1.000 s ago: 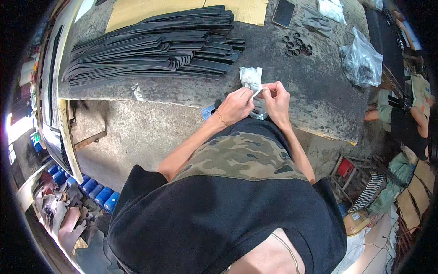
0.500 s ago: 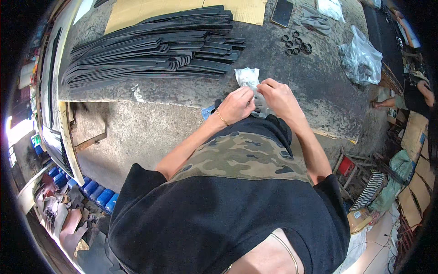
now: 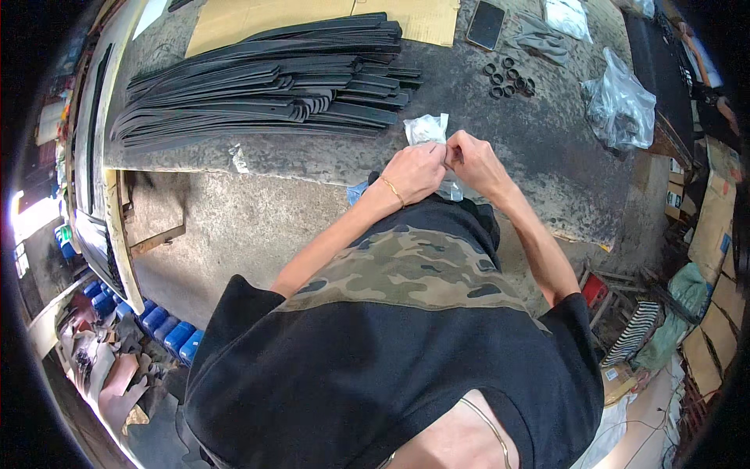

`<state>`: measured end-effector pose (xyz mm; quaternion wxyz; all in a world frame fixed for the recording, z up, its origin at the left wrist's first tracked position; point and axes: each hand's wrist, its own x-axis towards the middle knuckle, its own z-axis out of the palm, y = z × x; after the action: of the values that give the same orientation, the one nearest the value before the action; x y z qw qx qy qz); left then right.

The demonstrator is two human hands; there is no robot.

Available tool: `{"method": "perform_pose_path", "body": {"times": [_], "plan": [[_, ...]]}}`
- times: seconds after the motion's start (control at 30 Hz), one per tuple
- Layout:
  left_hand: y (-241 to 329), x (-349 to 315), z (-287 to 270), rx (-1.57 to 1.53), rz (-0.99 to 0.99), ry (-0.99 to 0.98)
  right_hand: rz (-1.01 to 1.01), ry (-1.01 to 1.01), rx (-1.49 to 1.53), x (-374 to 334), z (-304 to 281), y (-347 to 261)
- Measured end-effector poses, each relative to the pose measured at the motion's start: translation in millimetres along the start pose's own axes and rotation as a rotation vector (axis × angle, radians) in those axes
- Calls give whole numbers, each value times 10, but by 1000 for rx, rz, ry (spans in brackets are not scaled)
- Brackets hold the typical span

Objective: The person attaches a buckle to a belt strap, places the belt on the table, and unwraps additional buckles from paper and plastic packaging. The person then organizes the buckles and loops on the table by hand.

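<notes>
Our left hand (image 3: 418,168) is curled around the lower part of a small white plastic packet (image 3: 426,130), its fingers closed over the film, so that only the upper end stands clear. Our right hand (image 3: 473,164) comes in from the other side with fingertips bunched at the packet's right edge; it seems to pinch there, though the knuckles hide how much is caught between them. We judge that the left steadies the packet while the right is free for finer work. Just below the fingers a bit of clear plastic (image 3: 455,190) shows, and we cannot tell whether it belongs to the same packet. All this sits at the near edge of the tabletop (image 3: 547,164), close to the body, probably to keep both elbows bent and the work under our eyes.

Beyond the hands and to the left, flat black strips (image 3: 258,90) lie bundled roughly lengthwise, likely to keep them from tangling, with a cardboard sheet (image 3: 312,25) behind. Small black rings (image 3: 510,78) are clustered within what looks like easy reach of the right, near a smartphone (image 3: 485,26) and a grey cloth (image 3: 539,41). A larger clear plastic bag (image 3: 621,102) rests farther right
</notes>
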<state>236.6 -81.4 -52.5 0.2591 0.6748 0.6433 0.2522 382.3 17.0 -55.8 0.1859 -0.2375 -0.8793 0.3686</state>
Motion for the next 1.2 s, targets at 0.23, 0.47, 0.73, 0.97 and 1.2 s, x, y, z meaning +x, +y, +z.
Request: {"method": "perform_pose_path", "body": {"times": [0.23,0.47,0.73,0.97,1.2], "plan": [[-100,-114,-36,-124,108,79,353,184,322,-64,305,-97],[-118,-191,-25,-149,90,151,534,268,460,-114,412,-139],[-123,-259,13,-148,40,177,453,42,505,-56,113,-125],[-130,-214,43,-94,123,188,31,-344,-135,159,-163,-197],[-234,-203,77,-145,164,122,105,-225,184,135,39,-91]]}}
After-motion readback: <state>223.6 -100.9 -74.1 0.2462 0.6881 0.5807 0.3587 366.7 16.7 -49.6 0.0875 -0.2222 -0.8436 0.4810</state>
